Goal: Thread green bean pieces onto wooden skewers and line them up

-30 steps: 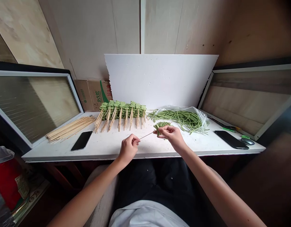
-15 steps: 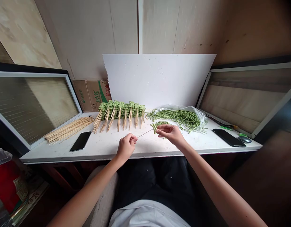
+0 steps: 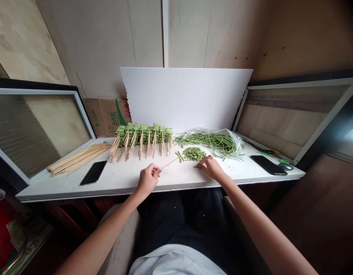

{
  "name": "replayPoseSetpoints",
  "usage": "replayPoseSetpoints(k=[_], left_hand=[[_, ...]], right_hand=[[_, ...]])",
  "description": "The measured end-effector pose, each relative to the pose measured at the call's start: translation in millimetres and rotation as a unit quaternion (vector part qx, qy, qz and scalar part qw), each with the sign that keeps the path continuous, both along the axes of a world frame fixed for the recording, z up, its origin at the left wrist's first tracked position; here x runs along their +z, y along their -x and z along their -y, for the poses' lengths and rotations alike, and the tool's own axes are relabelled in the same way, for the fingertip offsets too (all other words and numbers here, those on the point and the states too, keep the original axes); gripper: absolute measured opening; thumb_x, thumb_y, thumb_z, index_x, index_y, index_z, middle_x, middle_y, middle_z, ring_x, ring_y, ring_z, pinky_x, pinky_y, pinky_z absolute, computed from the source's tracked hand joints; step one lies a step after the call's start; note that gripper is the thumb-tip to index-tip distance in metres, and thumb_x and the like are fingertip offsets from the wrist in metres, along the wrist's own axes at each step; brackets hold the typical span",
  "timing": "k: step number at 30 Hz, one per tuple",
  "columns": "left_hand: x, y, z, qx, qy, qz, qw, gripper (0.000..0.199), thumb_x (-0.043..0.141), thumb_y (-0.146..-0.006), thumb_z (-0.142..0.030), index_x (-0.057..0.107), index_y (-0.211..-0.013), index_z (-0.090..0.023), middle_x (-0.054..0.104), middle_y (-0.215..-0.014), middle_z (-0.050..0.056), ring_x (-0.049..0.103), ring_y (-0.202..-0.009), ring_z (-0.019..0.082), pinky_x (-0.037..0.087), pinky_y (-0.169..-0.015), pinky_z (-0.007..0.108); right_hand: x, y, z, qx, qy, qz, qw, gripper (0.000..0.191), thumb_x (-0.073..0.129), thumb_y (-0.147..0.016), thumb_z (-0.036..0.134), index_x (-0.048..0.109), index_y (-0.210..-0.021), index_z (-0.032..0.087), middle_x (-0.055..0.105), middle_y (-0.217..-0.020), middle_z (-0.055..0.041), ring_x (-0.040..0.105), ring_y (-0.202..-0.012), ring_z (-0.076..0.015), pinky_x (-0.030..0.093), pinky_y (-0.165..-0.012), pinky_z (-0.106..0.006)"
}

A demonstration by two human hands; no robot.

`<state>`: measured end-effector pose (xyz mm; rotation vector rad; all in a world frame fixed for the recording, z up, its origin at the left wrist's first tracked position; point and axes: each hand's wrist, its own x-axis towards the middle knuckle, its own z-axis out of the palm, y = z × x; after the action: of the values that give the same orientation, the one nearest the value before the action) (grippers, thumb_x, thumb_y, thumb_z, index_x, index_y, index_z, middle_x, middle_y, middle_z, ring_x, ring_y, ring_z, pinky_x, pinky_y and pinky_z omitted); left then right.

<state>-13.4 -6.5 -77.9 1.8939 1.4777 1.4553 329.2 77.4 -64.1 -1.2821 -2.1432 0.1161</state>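
My left hand [image 3: 148, 178] is closed around the lower end of a thin bamboo skewer [image 3: 169, 164], which slants up to the right above the table. Short cut pieces of green bean [image 3: 179, 156] sit on its far tip. My right hand [image 3: 211, 168] is low over the white table, its fingertips pinching a small piece of green bean [image 3: 196, 165]. Just beyond those fingers lies a heap of cut bean pieces [image 3: 194, 153]. Long whole beans [image 3: 216, 143] spill from a clear plastic bag behind the heap.
Finished bean skewers [image 3: 142, 135] stand stacked at the back left, sticks forward. Loose bamboo skewers [image 3: 78, 157] lie at the left, beside a phone [image 3: 93, 173]. Another black phone [image 3: 268, 165] and a mouse [image 3: 285, 166] are at the right. A white foam board [image 3: 187, 97] stands behind.
My right hand has left the bean pieces on the skewer tip and moved down to the table by the cut heap. The left hand still holds the skewer. The view has shifted slightly.
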Motion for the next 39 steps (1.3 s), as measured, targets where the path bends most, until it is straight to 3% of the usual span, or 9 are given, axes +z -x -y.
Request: replayPoseSetpoints(k=[3,6,10,12,15,22,26,39], left_hand=[[0.4,0,2,0.0,0.005,-0.001,1.0,0.016,0.059,-0.093,-0.031,0.065,-0.082,-0.02,0.069,-0.067,0.003,0.067,-0.06,0.018,0.05,-0.056,0.026],[0.0,0,4,0.002,0.017,-0.002,1.0,0.017,0.059,-0.093,-0.031,0.064,-0.081,-0.02,0.069,-0.067,0.003,0.064,-0.056,0.016,0.048,-0.055,0.026],[-3.5,0,6,-0.002,0.023,-0.002,1.0,0.017,0.058,-0.093,-0.032,0.065,-0.082,-0.02,0.07,-0.069,0.003,0.065,-0.058,0.016,0.048,-0.055,0.025],[-5.5,0,8,-0.004,0.021,0.001,1.0,0.017,0.058,-0.093,-0.032,0.065,-0.083,-0.02,0.07,-0.069,0.003,0.066,-0.058,0.017,0.048,-0.055,0.025],[-6.8,-2,9,-0.008,0.017,0.005,1.0,0.018,0.059,-0.093,-0.032,0.066,-0.082,-0.02,0.07,-0.068,0.003,0.066,-0.058,0.016,0.048,-0.054,0.025],[-8.7,-3,8,-0.008,-0.003,0.0,1.0,0.016,0.06,-0.093,-0.029,0.066,-0.082,-0.019,0.07,-0.067,0.003,0.069,-0.062,0.017,0.049,-0.057,0.025],[-11.8,-2,6,-0.003,-0.002,-0.007,1.0,0.016,0.061,-0.093,-0.03,0.066,-0.083,-0.02,0.07,-0.068,0.003,0.069,-0.063,0.017,0.05,-0.059,0.025],[-10.9,-3,7,-0.003,0.003,-0.015,1.0,0.016,0.062,-0.093,-0.029,0.065,-0.08,-0.019,0.07,-0.067,0.003,0.068,-0.061,0.017,0.05,-0.06,0.026]], right_hand=[[2.7,3,3,0.0,0.005,-0.076,0.997,0.014,0.076,-0.081,0.036,0.083,-0.086,0.025,0.079,-0.094,-0.0105,0.068,-0.1,-0.0335,0.054,-0.09,-0.046],[9.1,9,7,0.03,0.091,-0.218,0.971,0.026,0.082,-0.076,0.047,0.083,-0.088,0.024,0.08,-0.094,-0.0088,0.072,-0.089,-0.029,0.057,-0.083,-0.043],[16.4,20,13,0.076,0.231,-0.433,0.868,0.049,0.092,-0.063,0.049,0.08,-0.104,0.024,0.08,-0.103,-0.0071,0.072,-0.091,-0.024,0.056,-0.081,-0.036],[18.7,25,16,0.097,0.271,-0.503,0.815,0.05,0.093,-0.063,0.048,0.079,-0.105,0.025,0.078,-0.102,-0.0056,0.071,-0.092,-0.0218,0.056,-0.082,-0.034],[21.7,29,21,0.13,0.297,-0.542,0.775,0.043,0.091,-0.066,0.047,0.078,-0.101,0.026,0.077,-0.098,-0.0044,0.07,-0.093,-0.0206,0.056,-0.083,-0.033],[25.5,34,24,0.184,0.335,-0.595,0.707,0.028,0.084,-0.081,0.043,0.077,-0.101,0.025,0.076,-0.12,-0.0078,0.07,-0.117,-0.0249,0.061,-0.088,-0.031],[23.8,35,21,0.182,0.353,-0.609,0.687,0.024,0.083,-0.083,0.038,0.078,-0.102,0.024,0.078,-0.118,-0.0057,0.072,-0.117,-0.0215,0.063,-0.086,-0.024],[23.1,35,21,0.18,0.341,-0.607,0.695,0.024,0.082,-0.086,0.04,0.078,-0.102,0.024,0.079,-0.115,-0.0068,0.073,-0.117,-0.0239,0.061,-0.1,-0.031]])
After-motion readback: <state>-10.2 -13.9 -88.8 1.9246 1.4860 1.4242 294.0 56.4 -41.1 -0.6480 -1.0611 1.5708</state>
